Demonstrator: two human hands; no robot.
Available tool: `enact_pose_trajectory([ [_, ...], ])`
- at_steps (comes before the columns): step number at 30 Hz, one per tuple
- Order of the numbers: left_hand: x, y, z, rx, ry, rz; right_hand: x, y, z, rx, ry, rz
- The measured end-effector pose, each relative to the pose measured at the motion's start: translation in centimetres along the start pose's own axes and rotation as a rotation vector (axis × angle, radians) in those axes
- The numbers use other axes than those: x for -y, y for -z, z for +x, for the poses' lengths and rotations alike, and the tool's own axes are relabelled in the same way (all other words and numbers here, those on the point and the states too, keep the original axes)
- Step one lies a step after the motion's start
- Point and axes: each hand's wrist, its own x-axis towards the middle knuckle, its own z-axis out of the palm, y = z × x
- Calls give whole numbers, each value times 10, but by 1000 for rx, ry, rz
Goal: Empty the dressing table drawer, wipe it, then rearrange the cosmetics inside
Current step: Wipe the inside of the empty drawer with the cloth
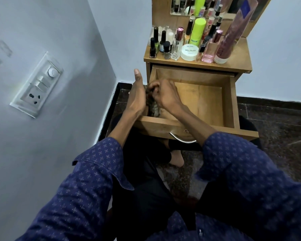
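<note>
The wooden drawer (229,101) of the dressing table is pulled out, and its visible inside holds nothing but bare wood. My right hand (165,96) is closed on a dark patterned cloth (152,105) at the drawer's left inner wall. Against the outside of that same wall lies my left hand (137,96), flat, thumb up. The cosmetics stand on the tabletop (236,65): several nail polish bottles (153,47), a white nail polish remover tub (189,52), a lime green can (197,31), a pink perfume bottle (209,51) and a tall maroon spray bottle (233,30).
A mirror (198,6) behind the bottles reflects them. A switchboard (38,84) sits on the left wall, close to my left arm. A metal handle (181,139) hangs on the drawer front above my knees. Dark speckled floor (276,122) lies to the right.
</note>
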Motion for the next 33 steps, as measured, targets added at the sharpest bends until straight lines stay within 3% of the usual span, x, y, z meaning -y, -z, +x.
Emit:
enact_pose_trajectory([
  [4, -31, -8, -33, -10, -115, 160, 5, -4, 38, -248, -97, -35],
  [8, -24, -7, -27, 54, -192, 465, -2, -24, 43, -433, -294, 285],
  [14, -27, -11, -15, 201, -228, 736, -19, -16, 57, -246, -420, 531],
  [20, -17, -15, -14, 246, -199, 735, -27, -8, 64, -108, -299, 254],
  [27, -18, -11, -13, 257, -189, 661, -24, -4, 63, 103, -290, 86],
  [30, -20, -10, -16, 241, -185, 631, -7, 13, 68, 187, -425, 271],
  [33, -17, -6, -12, 251, -208, 594, 2, 24, 76, 151, -519, 399],
])
